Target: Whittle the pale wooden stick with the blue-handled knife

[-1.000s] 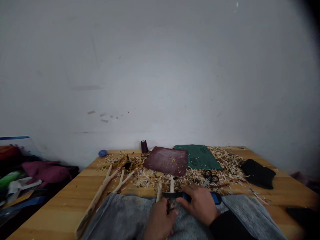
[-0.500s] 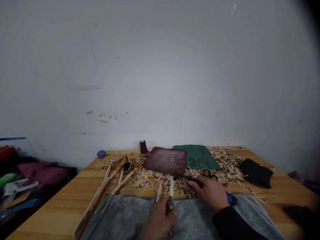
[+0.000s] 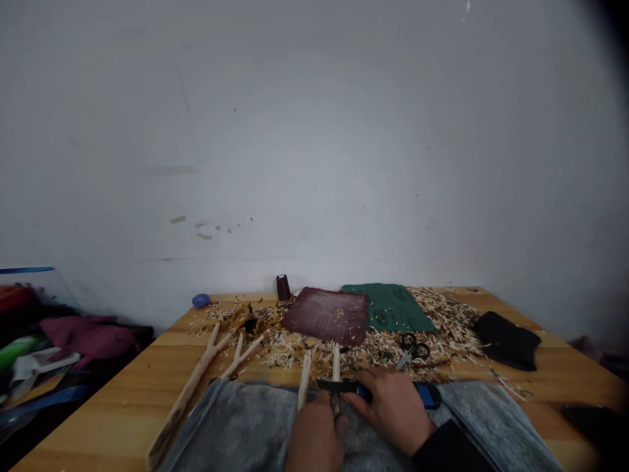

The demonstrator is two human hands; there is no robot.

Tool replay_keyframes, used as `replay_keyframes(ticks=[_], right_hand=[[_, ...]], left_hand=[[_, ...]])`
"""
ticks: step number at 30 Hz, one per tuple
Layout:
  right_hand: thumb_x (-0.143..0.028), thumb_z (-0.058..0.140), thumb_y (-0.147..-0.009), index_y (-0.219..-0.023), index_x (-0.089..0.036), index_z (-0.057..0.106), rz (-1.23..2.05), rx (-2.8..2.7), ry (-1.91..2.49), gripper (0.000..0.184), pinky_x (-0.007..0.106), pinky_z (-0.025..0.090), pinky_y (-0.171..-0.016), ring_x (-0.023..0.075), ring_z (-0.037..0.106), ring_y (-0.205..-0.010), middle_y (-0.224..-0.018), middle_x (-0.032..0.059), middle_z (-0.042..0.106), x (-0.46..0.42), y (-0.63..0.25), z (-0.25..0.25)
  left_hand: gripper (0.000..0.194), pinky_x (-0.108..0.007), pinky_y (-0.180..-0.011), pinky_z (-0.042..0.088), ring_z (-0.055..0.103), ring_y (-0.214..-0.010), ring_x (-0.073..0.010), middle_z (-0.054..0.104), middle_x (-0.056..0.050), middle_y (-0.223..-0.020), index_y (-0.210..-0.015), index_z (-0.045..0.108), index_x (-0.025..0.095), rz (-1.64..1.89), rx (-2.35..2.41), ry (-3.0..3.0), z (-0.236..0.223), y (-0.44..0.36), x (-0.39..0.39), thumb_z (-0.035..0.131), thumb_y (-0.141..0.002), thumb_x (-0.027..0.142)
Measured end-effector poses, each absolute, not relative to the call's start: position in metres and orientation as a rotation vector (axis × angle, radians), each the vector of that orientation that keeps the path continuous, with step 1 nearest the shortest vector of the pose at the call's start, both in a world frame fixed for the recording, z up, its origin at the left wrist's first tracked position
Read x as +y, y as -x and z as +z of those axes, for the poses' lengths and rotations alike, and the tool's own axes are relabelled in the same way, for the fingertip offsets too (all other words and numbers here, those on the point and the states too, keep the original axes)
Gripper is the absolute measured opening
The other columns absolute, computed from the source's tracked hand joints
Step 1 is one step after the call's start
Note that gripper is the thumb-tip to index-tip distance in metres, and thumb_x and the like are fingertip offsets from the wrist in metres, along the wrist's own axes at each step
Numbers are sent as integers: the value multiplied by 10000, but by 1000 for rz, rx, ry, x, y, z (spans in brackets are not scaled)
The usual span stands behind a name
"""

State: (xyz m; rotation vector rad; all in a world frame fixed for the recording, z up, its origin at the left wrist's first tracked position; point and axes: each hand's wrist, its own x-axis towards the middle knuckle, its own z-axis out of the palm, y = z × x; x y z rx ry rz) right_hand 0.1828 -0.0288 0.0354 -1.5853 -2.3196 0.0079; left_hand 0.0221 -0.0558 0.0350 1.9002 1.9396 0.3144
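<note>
My left hand (image 3: 317,436) is closed round a forked stick (image 3: 304,377), whose two pale, peeled prongs point away from me. Dark bark still shows on the right prong just above my fingers. In my right hand (image 3: 393,410) is a knife (image 3: 339,385) with a blue and black handle. Its dark blade lies across the right prong, close to the left fingers. Both hands are over a grey cloth (image 3: 246,419). The lower part of the stick is hidden by my left hand.
Wood shavings (image 3: 289,351) cover the middle. Two peeled forked branches (image 3: 191,387) lie left. Scissors (image 3: 413,351), a maroon sheet (image 3: 324,314), a green sheet (image 3: 393,308), a thread spool (image 3: 282,288) and a black piece (image 3: 508,341) are farther back. A wall (image 3: 314,164) rises behind.
My right hand has brought the knife down and left, from above the shavings onto the right prong. The scissors are now more exposed. The left hand keeps its hold.
</note>
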Motion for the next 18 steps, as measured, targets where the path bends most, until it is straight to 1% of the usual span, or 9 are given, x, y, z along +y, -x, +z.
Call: replay_keyframes(ticks=[3,7,12,16,18], right_hand=[[-490,562,-883,-893,-229,678,3,-2322,1612,285,297,390,-669,230,654,-821,-881,45,699,-30,-180,36],[-497,576,-874,-881,-229,676,-11,-2321,1620,287,309,397,-677,238,656,-825,-884,44,699,-30,-177,36],[-507,568,-880,-882,-242,670,-142,-2240,1651,283,297,399,-689,228,657,-828,-862,31,703,-22,-188,32],[-475,493,-930,-878,-187,674,-207,-2090,1822,344,319,388,-620,272,671,-751,-808,100,704,-8,-215,31],[-477,473,-939,-866,-181,676,-204,-2062,1850,366,315,381,-601,273,674,-719,-774,106,703,-6,-221,31]], left_hand=[[296,-433,-819,496,671,-964,-349,730,-190,-985,-1063,613,85,280,1970,-1924,33,-23,-57,514,-807,197],[291,-433,-817,499,669,-967,-350,732,-180,-987,-1051,624,95,266,1977,-1944,32,-24,-57,515,-805,207],[337,-427,-837,499,672,-969,-341,730,-187,-1006,-1099,614,81,241,1972,-1943,35,-24,-57,513,-811,223],[334,-414,-843,503,677,-972,-329,733,-188,-1001,-1102,612,87,220,1981,-1915,38,-25,-57,520,-815,233],[346,-419,-847,502,675,-980,-332,731,-195,-1007,-1110,608,79,214,1980,-1908,38,-26,-57,527,-814,238]])
